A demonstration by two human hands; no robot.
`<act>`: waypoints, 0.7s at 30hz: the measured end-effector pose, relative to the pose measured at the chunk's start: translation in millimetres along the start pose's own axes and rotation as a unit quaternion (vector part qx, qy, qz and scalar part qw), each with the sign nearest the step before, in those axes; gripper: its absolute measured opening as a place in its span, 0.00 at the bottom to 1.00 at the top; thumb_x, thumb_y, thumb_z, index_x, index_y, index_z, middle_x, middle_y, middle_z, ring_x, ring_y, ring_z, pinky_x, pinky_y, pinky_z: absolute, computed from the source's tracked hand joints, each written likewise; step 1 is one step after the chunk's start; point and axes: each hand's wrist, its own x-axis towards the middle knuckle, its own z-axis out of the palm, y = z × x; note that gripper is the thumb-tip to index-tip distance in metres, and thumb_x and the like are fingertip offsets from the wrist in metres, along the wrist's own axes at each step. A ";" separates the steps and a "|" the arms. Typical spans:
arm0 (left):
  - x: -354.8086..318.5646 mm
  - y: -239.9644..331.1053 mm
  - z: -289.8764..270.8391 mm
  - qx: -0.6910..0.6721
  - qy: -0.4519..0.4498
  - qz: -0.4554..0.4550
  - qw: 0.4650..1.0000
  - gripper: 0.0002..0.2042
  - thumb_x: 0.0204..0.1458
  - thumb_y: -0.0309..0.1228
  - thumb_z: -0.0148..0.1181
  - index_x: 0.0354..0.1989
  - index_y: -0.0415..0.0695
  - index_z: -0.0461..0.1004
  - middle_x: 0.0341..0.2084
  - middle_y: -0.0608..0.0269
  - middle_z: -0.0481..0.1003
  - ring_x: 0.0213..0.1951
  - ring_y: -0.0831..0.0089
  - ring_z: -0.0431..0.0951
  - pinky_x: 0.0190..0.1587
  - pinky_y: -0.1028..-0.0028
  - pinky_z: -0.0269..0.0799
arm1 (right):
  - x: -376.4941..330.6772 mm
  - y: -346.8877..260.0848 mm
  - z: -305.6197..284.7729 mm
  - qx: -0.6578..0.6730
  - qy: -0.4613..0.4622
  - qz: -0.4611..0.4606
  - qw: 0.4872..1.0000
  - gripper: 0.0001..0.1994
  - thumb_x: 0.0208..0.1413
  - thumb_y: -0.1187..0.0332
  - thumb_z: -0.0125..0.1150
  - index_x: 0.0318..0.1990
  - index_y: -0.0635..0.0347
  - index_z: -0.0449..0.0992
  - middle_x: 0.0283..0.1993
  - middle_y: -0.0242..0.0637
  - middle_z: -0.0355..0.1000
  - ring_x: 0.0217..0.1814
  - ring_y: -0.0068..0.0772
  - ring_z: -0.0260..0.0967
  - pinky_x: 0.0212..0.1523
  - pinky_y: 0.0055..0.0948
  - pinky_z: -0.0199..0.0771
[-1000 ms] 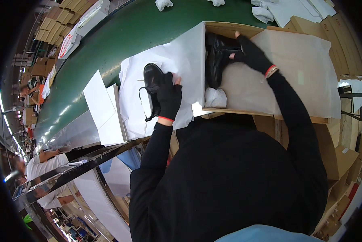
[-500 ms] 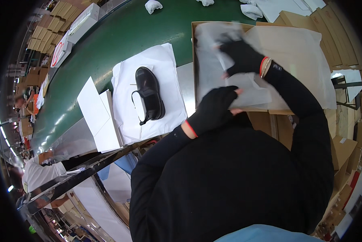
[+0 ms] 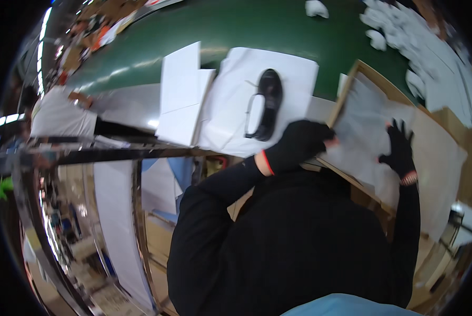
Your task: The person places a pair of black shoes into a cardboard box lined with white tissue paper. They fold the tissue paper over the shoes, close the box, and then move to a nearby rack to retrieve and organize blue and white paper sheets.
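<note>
My right hand (image 3: 399, 150), in a black fingerless glove, is open with fingers spread over white tissue paper (image 3: 359, 124). The paper lines an open cardboard box (image 3: 345, 95) and spreads past its right side. At the box's near left corner is my left hand (image 3: 304, 145), gloved alike. Its fingers bend toward the paper, but blur hides whether they grip anything. Left of the box, a black shoe (image 3: 270, 97) with a pale opening lies on a stack of white paper sheets (image 3: 294, 66), apart from both hands.
Folded white sheets (image 3: 180, 97) lie left of the shoe, at the edge of the green work surface (image 3: 141, 63). Crumpled white paper (image 3: 399, 31) is heaped at the far right. A metal frame (image 3: 115, 154) runs along the near left, where another person in a white shirt (image 3: 62, 113) stands.
The view has swung right, so the shoe and box appear turned. My right hand has moved from the box's far left part to the paper nearer its right, fingers now spread.
</note>
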 end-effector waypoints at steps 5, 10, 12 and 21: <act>-58.6 -133.7 -139.7 0.220 0.268 -0.157 0.925 0.13 0.51 0.37 0.63 0.37 0.39 0.77 0.30 0.57 0.78 0.32 0.63 0.79 0.36 0.71 0.73 | -36.8 -32.1 -25.3 0.153 0.073 0.001 0.986 0.53 0.33 0.67 0.75 0.69 0.52 0.49 0.72 0.42 0.47 0.75 0.50 0.37 0.68 0.61 0.36; -164.2 -234.5 -167.0 0.575 0.063 -0.464 0.670 0.35 0.46 0.53 0.60 0.58 0.41 0.64 0.59 0.48 0.62 0.64 0.45 0.54 0.59 0.40 0.52 | -45.6 -75.1 -31.9 0.236 0.078 -0.042 0.968 0.48 0.35 0.67 0.73 0.68 0.54 0.53 0.71 0.40 0.50 0.76 0.48 0.37 0.70 0.55 0.34; -179.5 -238.6 -148.8 0.575 0.005 -0.471 0.669 0.32 0.48 0.50 0.58 0.57 0.41 0.65 0.60 0.51 0.61 0.66 0.46 0.50 0.61 0.40 0.47 | -44.7 -90.2 -37.6 0.246 0.074 -0.048 0.965 0.48 0.35 0.67 0.73 0.68 0.54 0.53 0.71 0.39 0.51 0.76 0.48 0.37 0.70 0.55 0.34; -132.3 -135.5 -169.3 0.340 0.390 -0.184 0.836 0.09 0.48 0.26 0.59 0.39 0.46 0.79 0.35 0.61 0.79 0.38 0.64 0.80 0.41 0.70 0.74 | -33.1 -131.6 -59.0 0.523 0.042 -0.082 0.847 0.38 0.47 0.63 0.66 0.67 0.58 0.56 0.64 0.44 0.63 0.69 0.42 0.55 0.68 0.41 0.50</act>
